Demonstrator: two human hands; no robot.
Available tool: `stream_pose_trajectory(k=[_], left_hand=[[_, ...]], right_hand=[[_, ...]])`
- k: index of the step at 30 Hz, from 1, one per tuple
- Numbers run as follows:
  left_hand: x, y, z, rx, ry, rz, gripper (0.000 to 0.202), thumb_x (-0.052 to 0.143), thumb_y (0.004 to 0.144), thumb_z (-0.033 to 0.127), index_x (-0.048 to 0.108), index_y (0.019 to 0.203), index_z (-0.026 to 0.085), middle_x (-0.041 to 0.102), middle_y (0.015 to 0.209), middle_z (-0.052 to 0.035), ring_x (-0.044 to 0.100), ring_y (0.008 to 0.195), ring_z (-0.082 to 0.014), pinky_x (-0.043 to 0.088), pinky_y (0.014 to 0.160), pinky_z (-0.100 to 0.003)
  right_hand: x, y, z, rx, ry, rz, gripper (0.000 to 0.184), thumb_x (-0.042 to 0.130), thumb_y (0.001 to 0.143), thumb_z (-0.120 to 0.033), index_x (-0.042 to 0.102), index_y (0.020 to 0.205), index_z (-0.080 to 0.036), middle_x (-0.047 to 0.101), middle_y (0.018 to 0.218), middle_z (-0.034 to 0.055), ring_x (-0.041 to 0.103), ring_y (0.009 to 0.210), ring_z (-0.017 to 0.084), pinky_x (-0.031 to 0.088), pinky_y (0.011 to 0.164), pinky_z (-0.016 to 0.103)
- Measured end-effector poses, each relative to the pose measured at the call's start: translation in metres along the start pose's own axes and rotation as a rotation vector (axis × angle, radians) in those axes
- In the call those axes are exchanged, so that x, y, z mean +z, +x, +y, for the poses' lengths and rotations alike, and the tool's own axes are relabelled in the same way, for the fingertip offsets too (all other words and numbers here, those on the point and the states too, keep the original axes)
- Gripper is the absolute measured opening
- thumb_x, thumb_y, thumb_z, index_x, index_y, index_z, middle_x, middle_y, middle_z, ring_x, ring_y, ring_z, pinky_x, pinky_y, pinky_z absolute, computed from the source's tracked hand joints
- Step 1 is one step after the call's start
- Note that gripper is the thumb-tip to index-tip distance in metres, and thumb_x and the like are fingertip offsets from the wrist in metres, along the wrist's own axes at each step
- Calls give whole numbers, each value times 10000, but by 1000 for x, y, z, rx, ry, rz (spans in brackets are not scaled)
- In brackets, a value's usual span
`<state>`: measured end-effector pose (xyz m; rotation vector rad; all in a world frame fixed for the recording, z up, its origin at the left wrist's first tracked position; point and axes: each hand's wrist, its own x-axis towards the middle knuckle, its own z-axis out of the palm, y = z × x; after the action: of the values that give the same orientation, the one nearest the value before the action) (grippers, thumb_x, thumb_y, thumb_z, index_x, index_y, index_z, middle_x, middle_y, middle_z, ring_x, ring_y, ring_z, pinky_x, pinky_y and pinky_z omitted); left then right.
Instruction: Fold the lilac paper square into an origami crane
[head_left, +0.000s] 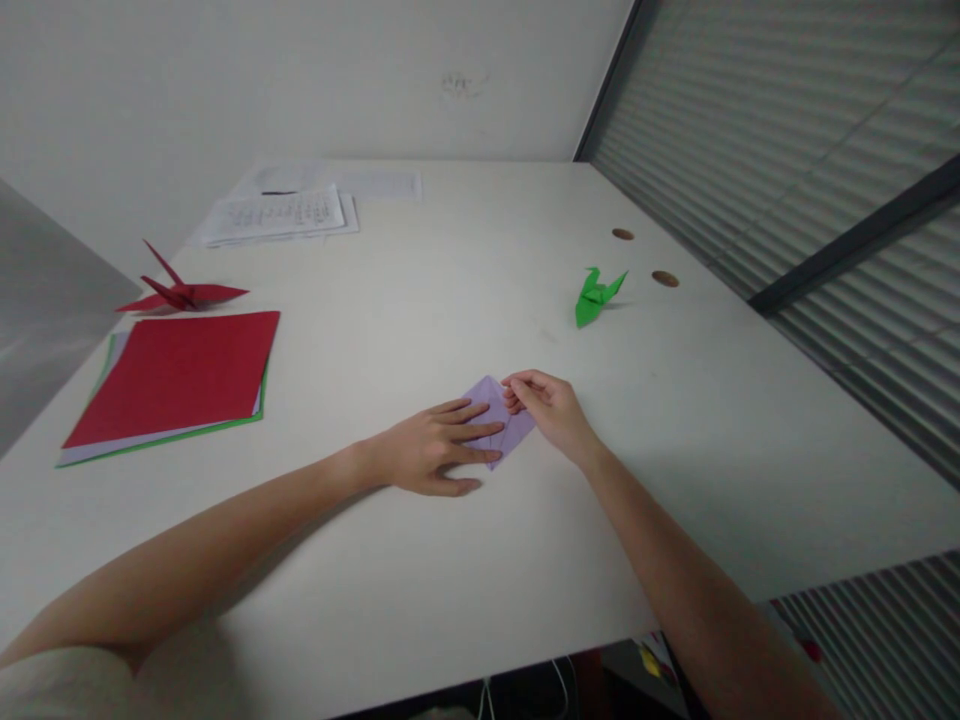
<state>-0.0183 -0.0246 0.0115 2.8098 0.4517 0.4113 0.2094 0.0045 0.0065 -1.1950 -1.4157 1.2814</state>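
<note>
A small purple sheet of origami paper (pixel 517 428), folded into a diamond with crease lines, lies flat on the white table. My left hand (pixel 439 447) rests palm down over its left part, fingers spread and holding it against the tabletop. At the paper's upper right edge is my right hand (pixel 546 405), thumb and index finger pinched together with the other fingers curled under. The pinching fingertips touch the paper's edge or a flap of it; exactly what sits between them is too small to make out.
On the left, a red paper crane (pixel 182 295) stands behind a stack of red, purple and green paper squares (pixel 180 375). A green paper crane (pixel 596 297) sits at the right, near two round table holes. Written sheets (pixel 277 215) lie farther back. Window blinds (pixel 810 130) border the right side.
</note>
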Motion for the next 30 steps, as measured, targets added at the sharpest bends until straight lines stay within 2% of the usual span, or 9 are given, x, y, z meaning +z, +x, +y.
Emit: stream_pose_trajectory(k=[6, 10, 13, 16, 18, 21, 26, 30], left_hand=[[0, 2, -2, -5, 3, -18, 458, 554, 908, 444, 591, 1310, 225, 437, 1495, -93, 268, 1450, -331, 267, 1171, -537], [1, 2, -2, -7, 10, -13, 453, 547, 915, 440, 583, 1319, 238, 430, 1501, -86, 281, 1445, -330, 270, 1170, -530], [2, 2, -3, -19, 22, -6, 473, 541, 917, 452, 571, 1333, 229, 413, 1511, -95, 267, 1448, -341, 267, 1170, -532], [2, 1, -3, -12, 27, -3, 487, 543, 915, 457, 561, 1341, 223, 407, 1513, -105, 257, 1451, -345, 280, 1161, -537], [1, 2, -3, -8, 27, -9, 488, 541, 916, 462, 560, 1341, 222, 405, 1515, -105, 245, 1456, -340, 275, 1163, -532], [0, 2, -2, -13, 27, -18, 503, 530, 918, 476, 542, 1356, 228, 393, 1523, -97, 221, 1465, -332, 250, 1175, -529], [0, 3, 0, -28, 6, -23, 669, 503, 919, 515, 357, 1482, 184, 371, 1532, -117, 202, 1472, -318, 225, 1187, -520], [1, 3, 0, -23, 24, -39, 628, 506, 918, 525, 438, 1433, 172, 362, 1535, -127, 191, 1472, -336, 223, 1183, -535]], right_hand=[[-7, 3, -1, -16, -17, 21, 452, 689, 727, -609, 680, 839, -172, 687, 723, 45, 648, 654, 149, 576, 656, 313], [-16, 2, -3, -90, -150, 40, 296, 653, 808, -468, 693, 880, -184, 710, 778, 57, 679, 744, 176, 576, 723, 331], [-17, -2, -6, -145, -258, -63, 193, 574, 858, -307, 713, 922, -189, 731, 842, 67, 696, 816, 187, 567, 780, 340], [-12, -5, -10, -204, -381, -192, 245, 505, 848, -169, 732, 936, -196, 742, 931, 71, 694, 872, 185, 553, 795, 324], [-8, -5, -12, -248, -462, -223, 296, 480, 825, -112, 741, 935, -199, 739, 968, 72, 685, 895, 185, 542, 801, 317], [-5, -4, -14, -256, -496, -224, 330, 472, 807, -82, 747, 950, -196, 742, 976, 78, 686, 902, 193, 537, 824, 334], [-5, -3, -14, -203, -481, -198, 318, 494, 813, -102, 756, 961, -207, 758, 966, 70, 699, 908, 200, 537, 858, 350], [-6, -4, -13, -170, -478, -179, 320, 499, 807, -110, 762, 960, -208, 766, 959, 62, 703, 893, 198, 541, 856, 346]])
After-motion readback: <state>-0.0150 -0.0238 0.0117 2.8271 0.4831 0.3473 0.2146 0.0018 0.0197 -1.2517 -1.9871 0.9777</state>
